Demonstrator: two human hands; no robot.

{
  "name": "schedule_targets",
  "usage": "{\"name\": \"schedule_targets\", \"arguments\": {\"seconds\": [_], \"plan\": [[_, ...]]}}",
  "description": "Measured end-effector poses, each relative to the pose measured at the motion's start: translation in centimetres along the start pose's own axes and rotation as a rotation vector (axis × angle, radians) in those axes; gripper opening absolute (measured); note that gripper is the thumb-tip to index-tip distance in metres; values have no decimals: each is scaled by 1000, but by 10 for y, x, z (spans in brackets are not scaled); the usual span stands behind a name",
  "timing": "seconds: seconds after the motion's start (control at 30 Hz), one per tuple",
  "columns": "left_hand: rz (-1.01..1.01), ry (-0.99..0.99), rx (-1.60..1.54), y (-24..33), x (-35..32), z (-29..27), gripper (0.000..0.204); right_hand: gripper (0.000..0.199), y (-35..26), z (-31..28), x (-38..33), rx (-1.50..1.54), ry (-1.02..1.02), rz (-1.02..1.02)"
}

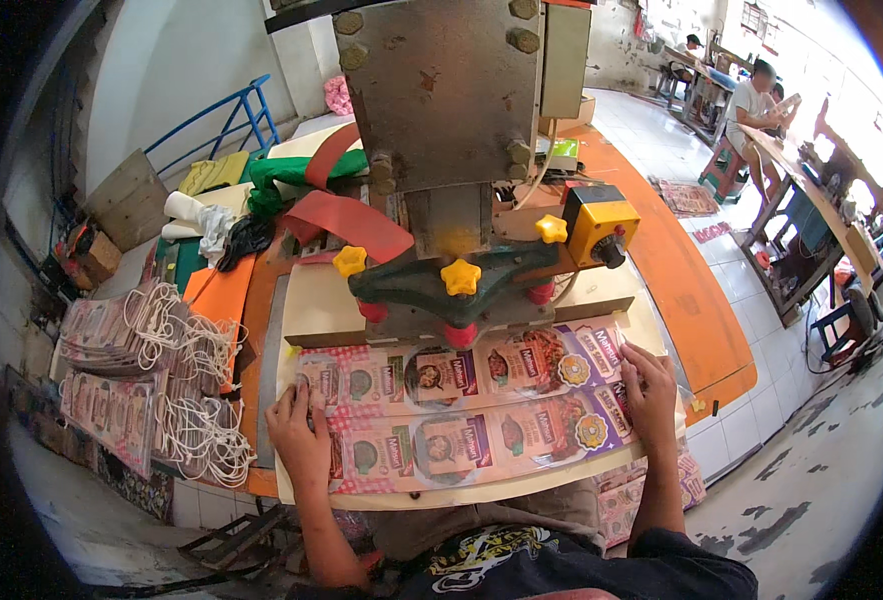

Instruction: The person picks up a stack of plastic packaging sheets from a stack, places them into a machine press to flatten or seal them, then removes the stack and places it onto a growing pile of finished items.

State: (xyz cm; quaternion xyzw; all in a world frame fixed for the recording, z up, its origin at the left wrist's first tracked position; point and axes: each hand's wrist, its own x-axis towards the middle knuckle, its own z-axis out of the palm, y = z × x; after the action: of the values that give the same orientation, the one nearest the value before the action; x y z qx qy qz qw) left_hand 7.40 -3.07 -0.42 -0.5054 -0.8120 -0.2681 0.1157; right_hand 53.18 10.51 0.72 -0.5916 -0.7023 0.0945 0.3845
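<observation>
Both hands [299,437] [649,392] press the printed sheet's [461,420] outer edges flat.

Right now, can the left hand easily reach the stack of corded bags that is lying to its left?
Probably yes. The left hand lies flat on the printed sheet, and the corded bags lie beside the board at a similar level. Nothing stands between them.

Workshop; heavy press machine [451,100]; stacked printed bags [111,370]; workbenches [811,200]

Printed sheet [461,410]: pink-check, purple ends; knobs [459,277] yellow; control box [598,222] yellow; tabletop [681,290] orange.
</observation>
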Motion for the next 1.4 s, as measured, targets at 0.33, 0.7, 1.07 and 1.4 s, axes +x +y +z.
{"name": "schedule_targets", "arguments": {"seconds": [0.33,0.7,1.07,1.4], "plan": [[3,-42,4,-6,0,2,42,26,-3,-2,1,13,11,-21],[10,-17,3,-3,1,3,38,27,-3,-4,2,55,-6,21],[-2,-13,17,-1,0,3,36,27,-5,-6,2,33,-8,16],[10,-6,-19,-6,-2,3,34,26,-5,-5,1,13,9,-33]]}}
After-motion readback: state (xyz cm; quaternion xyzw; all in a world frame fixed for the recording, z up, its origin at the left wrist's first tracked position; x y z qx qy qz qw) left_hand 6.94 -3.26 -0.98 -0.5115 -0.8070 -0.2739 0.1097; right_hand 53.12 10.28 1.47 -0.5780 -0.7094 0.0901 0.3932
